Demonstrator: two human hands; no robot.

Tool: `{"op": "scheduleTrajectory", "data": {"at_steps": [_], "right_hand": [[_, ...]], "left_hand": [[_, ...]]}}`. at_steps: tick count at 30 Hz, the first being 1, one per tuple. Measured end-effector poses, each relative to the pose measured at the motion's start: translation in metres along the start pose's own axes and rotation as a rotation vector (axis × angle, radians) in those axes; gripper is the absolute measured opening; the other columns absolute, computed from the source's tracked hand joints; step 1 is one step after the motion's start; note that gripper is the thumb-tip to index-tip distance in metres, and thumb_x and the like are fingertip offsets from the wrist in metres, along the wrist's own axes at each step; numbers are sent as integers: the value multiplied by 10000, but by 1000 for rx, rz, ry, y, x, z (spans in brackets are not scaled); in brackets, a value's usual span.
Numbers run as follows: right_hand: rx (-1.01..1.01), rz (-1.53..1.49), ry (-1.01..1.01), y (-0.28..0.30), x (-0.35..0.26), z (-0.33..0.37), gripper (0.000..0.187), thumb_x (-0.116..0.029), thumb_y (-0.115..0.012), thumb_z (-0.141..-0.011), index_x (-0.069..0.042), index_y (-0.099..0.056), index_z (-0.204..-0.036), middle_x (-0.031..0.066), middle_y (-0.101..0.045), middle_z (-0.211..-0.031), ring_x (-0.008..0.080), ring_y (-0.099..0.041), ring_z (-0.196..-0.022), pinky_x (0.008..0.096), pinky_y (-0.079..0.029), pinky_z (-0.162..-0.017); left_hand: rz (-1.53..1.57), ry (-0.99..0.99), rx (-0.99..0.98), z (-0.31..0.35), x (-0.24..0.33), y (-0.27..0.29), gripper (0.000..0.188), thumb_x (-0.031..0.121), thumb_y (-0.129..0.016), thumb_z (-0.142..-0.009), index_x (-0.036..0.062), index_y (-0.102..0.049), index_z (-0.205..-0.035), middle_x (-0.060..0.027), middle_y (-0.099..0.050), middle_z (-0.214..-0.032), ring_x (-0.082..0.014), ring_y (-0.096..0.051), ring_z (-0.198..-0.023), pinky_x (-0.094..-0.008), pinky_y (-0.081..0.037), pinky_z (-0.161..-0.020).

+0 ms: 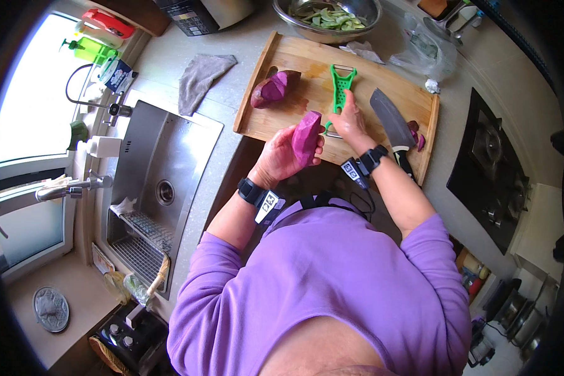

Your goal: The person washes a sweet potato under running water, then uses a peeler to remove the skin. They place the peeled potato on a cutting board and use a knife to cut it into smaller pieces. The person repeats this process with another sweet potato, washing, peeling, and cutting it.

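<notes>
left hand (281,156): holds peeled purple yam (306,138) | right hand (349,119): on green peeler (341,86), cutting board (294,62)

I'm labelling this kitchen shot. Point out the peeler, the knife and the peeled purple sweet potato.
green peeler (341,84): head view, on its handle.
knife (390,119): head view, mid-blade.
peeled purple sweet potato (306,135): head view, its peeled side.

Looking like a home kitchen: steel sink (160,163) sitting at left, gas hob (492,169) lying at right, wooden cutting board (307,59) (knife (391,122) resting on it) occupying upper centre.
</notes>
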State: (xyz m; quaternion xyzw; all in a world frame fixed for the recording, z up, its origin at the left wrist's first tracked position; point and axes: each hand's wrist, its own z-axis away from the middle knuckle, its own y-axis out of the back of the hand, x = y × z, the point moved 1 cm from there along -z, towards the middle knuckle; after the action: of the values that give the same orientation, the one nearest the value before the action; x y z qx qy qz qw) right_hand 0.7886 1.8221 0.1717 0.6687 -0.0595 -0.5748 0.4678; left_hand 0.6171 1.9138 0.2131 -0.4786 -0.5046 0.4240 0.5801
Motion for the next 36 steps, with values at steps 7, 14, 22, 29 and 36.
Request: {"op": "scheduleTrajectory", "data": {"at_steps": [7, 14, 22, 29, 36], "right_hand": [[241, 85, -60, 151, 74, 25, 712, -171, -617, -728, -112, -292, -1359, 237, -598, -1074, 409, -584, -973, 452, -468, -824], [155, 526, -383, 210, 165, 66, 738, -200, -612, -774, -69, -223, -1387, 296, -583, -1065, 433, -570, -984, 477, -451, -859], [113, 572, -396, 191, 182, 77, 582, -211, -619, -783, -49, -376, -1287, 262, -585, -1068, 418, -570, -980, 478, -458, -837], [374, 508, 59, 192, 143, 81, 372, -213, -619, -818, -27, -544, -1132, 192, -591, -927, 362, -568, -914, 425, -462, -792], [178, 222, 222, 150, 90, 101, 361, -207, -672, -795, 2, -567, -1070, 183, -578, -913, 331, -571, -845, 396, -461, -737]], "left_hand": [[53, 11, 111, -22, -10, 4, 505, 335, -458, -920, -5, -421, -1291, -127, -573, -1092, -249, -558, -988, -365, -468, -811], [215, 28, 140, -53, -25, 11, 477, 320, -433, -953, 10, -394, -1314, -157, -527, -1185, -271, -533, -1021, -390, -472, -847], [166, 30, 190, -73, -35, 13, 450, 367, -429, -959, 45, -437, -1273, -119, -542, -1186, -254, -537, -1020, -410, -467, -818], [60, 63, 207, -74, -37, 9, 437, 389, -452, -949, 72, -485, -1247, -71, -580, -1131, -193, -547, -995, -344, -455, -798], [-62, 43, 216, -72, -34, 4, 428, 366, -518, -925, 99, -485, -1258, -37, -580, -1135, -160, -539, -1018, -329, -443, -828]]}}
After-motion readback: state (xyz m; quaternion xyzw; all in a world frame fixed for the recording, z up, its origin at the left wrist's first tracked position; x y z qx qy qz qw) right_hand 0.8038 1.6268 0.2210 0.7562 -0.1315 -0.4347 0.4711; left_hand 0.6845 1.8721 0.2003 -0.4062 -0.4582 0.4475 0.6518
